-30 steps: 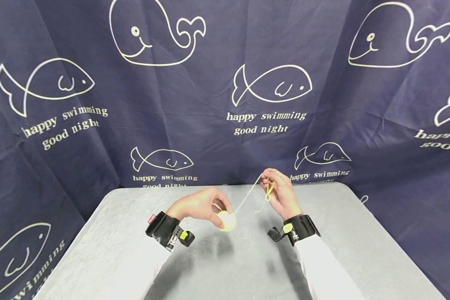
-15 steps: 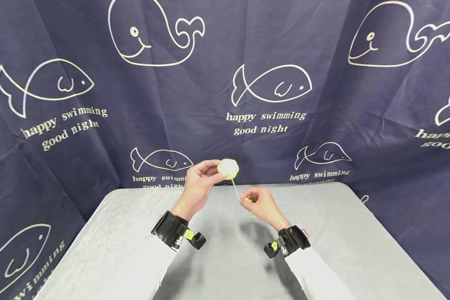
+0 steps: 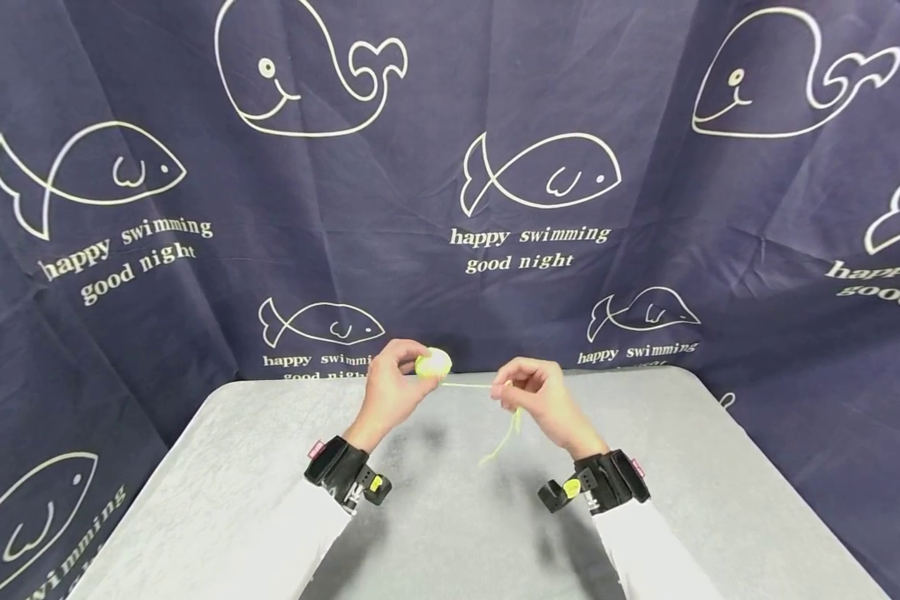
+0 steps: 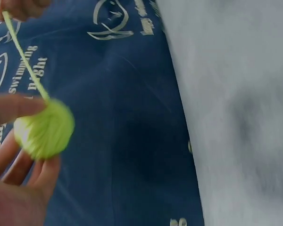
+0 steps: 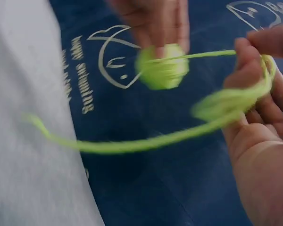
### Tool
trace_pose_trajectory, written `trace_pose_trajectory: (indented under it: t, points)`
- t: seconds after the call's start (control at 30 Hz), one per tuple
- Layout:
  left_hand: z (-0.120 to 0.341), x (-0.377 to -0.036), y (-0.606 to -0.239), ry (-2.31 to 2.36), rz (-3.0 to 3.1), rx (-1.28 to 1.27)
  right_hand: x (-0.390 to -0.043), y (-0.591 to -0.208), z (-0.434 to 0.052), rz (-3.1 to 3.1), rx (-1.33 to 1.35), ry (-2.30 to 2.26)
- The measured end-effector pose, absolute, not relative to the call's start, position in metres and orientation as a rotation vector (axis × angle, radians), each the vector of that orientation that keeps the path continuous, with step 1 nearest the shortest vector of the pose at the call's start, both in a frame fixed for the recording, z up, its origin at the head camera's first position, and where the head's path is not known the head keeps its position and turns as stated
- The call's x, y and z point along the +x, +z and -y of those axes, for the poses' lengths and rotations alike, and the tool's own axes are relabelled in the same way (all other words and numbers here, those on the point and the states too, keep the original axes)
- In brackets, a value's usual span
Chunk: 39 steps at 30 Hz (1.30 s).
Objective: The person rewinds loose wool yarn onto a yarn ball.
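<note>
A small lime-green ball of yarn [image 3: 432, 364] is held up above the far side of the grey table [image 3: 457, 533]; my left hand [image 3: 393, 385] grips it with thumb and fingertips. The left wrist view shows the ball [image 4: 45, 129] against my fingers [image 4: 19, 160]. A strand of yarn [image 3: 468, 385] runs level from the ball to my right hand [image 3: 528, 392], which pinches it. The loose tail [image 3: 501, 442] hangs below that hand. In the right wrist view the strand [image 5: 226, 101] loops over my fingers [image 5: 250, 70], with the ball [image 5: 162, 70] beyond.
A navy cloth [image 3: 450, 167] printed with white whales, fish and lettering hangs behind and beside the table. Black wrist bands [image 3: 341, 475] sit on both white sleeves. The table's rounded far edge [image 3: 457, 375] lies just under the hands.
The left hand lifted the ball from low over the table to high, then lowered it slightly. The right hand dropped leftwards, then moved right, drawing the strand level with the tail hanging.
</note>
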<state>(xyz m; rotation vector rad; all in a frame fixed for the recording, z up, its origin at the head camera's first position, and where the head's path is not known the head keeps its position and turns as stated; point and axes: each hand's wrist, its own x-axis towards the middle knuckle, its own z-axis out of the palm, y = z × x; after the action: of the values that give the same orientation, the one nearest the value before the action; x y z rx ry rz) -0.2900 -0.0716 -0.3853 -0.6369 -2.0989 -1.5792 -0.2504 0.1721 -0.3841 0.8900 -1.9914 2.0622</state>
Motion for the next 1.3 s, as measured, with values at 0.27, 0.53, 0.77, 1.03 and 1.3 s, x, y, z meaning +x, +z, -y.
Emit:
trace_pose_trajectory:
  t: [0.27,0.53,0.77,1.03,1.3]
  points:
    - [0.087,-0.28,-0.387,-1.468,2.492,-1.051,-0.257,-0.377,-0.18,1.388,0.651,2.604]
    - [0.088,-0.267,-0.377,-1.822,2.52,-1.575,-0.274,-0.386,-0.186,1.013,0.32,2.849]
    - [0.078,-0.259,-0.36,-2.334,1.926,-1.724,-0.28,-0.404,-0.171,1.39,0.136,2.648]
    - [0.059,-0.263,-0.349,-2.648,1.445,-1.026,-0.263,-0.423,-0.15,2.147,0.231,2.004]
    - [0.052,-0.276,-0.363,-2.307,1.565,-0.552,-0.244,-0.412,-0.15,2.378,0.772,1.67]
